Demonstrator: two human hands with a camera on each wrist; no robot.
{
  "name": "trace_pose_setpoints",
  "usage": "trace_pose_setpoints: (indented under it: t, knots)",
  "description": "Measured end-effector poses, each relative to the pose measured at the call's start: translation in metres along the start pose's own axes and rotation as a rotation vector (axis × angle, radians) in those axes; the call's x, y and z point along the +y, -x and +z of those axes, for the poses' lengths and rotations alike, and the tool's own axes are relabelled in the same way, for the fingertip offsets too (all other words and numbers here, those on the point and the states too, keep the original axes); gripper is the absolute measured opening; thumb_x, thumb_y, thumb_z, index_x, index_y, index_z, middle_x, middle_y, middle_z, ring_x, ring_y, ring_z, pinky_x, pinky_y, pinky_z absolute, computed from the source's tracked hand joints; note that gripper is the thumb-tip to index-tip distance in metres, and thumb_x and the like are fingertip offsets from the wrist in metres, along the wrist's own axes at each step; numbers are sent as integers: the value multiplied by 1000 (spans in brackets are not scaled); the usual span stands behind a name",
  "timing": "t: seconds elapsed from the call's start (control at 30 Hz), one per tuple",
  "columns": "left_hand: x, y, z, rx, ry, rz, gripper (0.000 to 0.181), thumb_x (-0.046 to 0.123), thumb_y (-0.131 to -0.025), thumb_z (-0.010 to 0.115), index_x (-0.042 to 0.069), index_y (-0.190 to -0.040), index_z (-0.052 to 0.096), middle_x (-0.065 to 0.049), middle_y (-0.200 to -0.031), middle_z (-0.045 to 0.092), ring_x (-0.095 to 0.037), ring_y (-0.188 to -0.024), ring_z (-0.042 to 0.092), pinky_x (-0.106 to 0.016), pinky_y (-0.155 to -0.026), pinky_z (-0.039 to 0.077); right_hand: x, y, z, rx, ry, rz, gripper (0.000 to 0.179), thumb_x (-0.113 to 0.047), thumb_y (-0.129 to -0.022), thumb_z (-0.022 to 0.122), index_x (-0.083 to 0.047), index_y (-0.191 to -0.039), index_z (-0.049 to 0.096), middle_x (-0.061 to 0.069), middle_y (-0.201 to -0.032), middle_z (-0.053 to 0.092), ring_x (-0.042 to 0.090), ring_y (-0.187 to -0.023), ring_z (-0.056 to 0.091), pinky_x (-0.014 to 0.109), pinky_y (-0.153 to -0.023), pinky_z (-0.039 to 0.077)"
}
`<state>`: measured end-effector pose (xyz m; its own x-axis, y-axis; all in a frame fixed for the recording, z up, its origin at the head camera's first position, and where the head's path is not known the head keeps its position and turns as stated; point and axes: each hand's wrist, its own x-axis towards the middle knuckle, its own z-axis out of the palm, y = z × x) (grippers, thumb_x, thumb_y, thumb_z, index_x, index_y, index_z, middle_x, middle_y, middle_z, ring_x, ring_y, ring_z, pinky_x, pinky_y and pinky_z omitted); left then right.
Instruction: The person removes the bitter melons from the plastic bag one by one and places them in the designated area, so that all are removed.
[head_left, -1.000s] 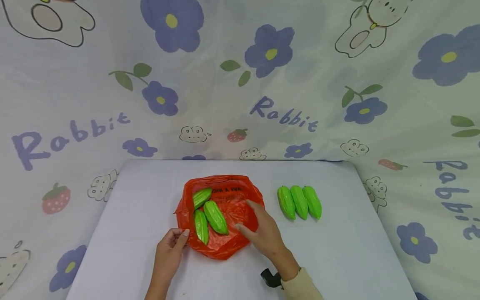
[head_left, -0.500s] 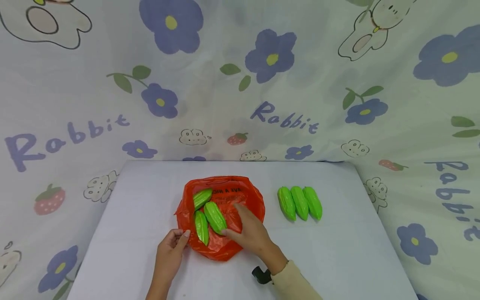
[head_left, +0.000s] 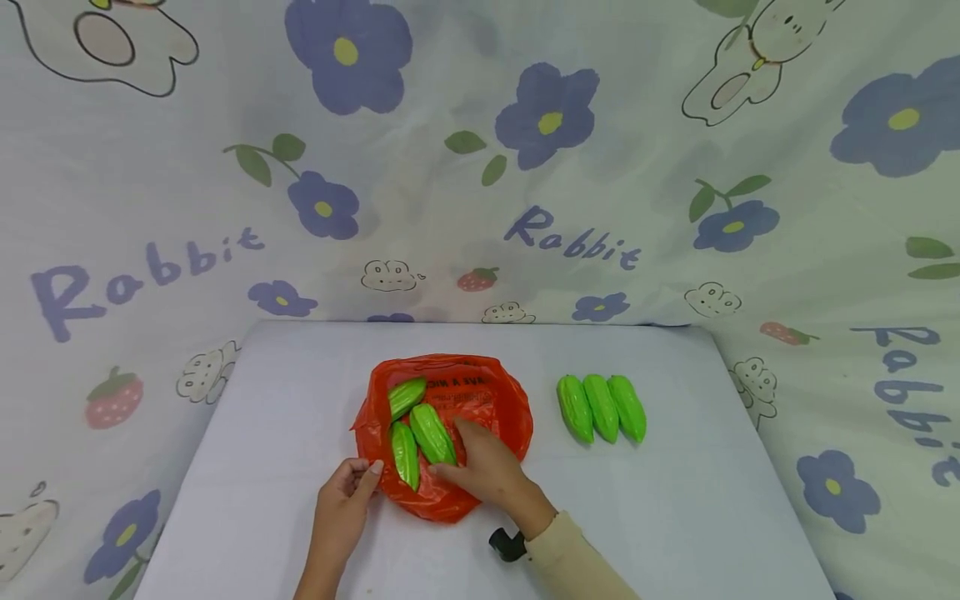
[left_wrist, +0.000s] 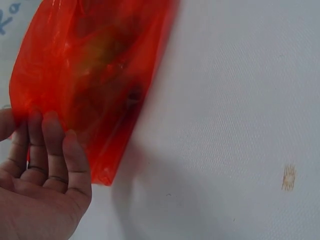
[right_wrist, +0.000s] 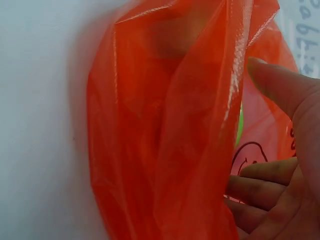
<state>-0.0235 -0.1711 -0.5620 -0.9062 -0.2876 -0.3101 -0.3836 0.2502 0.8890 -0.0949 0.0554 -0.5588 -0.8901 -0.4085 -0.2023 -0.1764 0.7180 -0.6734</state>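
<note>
A red plastic bag point(head_left: 513, 408) lies with its mouth open on the table, with printing inside. In it are three bright green ridged gourds: an upper gourd point(head_left: 407, 397), a middle gourd point(head_left: 432, 433) and a lower-left gourd point(head_left: 405, 457). My left hand point(head_left: 345, 500) pinches the bag's left rim between thumb and fingers; the left wrist view shows those fingers against the red film. My right hand point(head_left: 491, 471) reaches over the near right rim into the bag, thumb and fingers apart, beside the middle gourd. In the right wrist view, bag film hides some fingertips.
Three more green gourds point(head_left: 602, 408) lie side by side on the white table point(head_left: 675, 500), right of the bag. A black fitting point(head_left: 507, 545) sits at the right wrist, by the beige sleeve point(head_left: 573, 558). A printed cloth point(head_left: 420, 183) hangs behind the table.
My right hand has moved left and slightly down, deeper over the bag towards the middle gourd. The left hand keeps its hold on the rim. The gourds stay where they were.
</note>
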Motion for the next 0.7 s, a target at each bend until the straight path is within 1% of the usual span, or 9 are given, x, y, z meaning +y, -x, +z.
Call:
trace_pose_setpoints:
  t: [0.13, 0.27, 0.47, 0.7]
  knots:
    - [-1, 1, 1, 2, -11, 1, 39, 39, -106, 64, 1, -114, 63, -9, -100, 67, -19, -90, 64, -23, -79, 59, -2, -5, 3, -1, 5, 23, 93, -58, -88, 79, -7, -157, 43, 7, -144, 60, 22, -126, 59, 42, -99, 57]
    - [-1, 2, 1, 2, -12, -6, 40, 40, -106, 64, 1, -115, 63, -10, -101, 68, -20, -91, 64, -22, -79, 58, -4, -8, 5, 5, 18, 31, 90, -54, -88, 81, -5, -155, 46, 7, -140, 62, 22, -122, 60, 41, -97, 58]
    - [0, 2, 1, -5, -9, -11, 42, 43, -105, 63, 2, -115, 62, -10, -103, 67, -21, -92, 64, -21, -79, 58, -4, -11, 10, 32, 52, 56, 78, -51, -87, 83, -7, -145, 55, 6, -127, 64, 19, -112, 59, 36, -88, 60]
    - [0, 2, 1, -3, -4, -9, 41, 41, -106, 64, 1, -115, 62, -10, -102, 67, -21, -92, 64, -22, -79, 58, -5, -13, 15, 71, 83, 52, 64, -49, -88, 83, -10, -134, 62, 2, -118, 64, 17, -107, 57, 33, -85, 58]
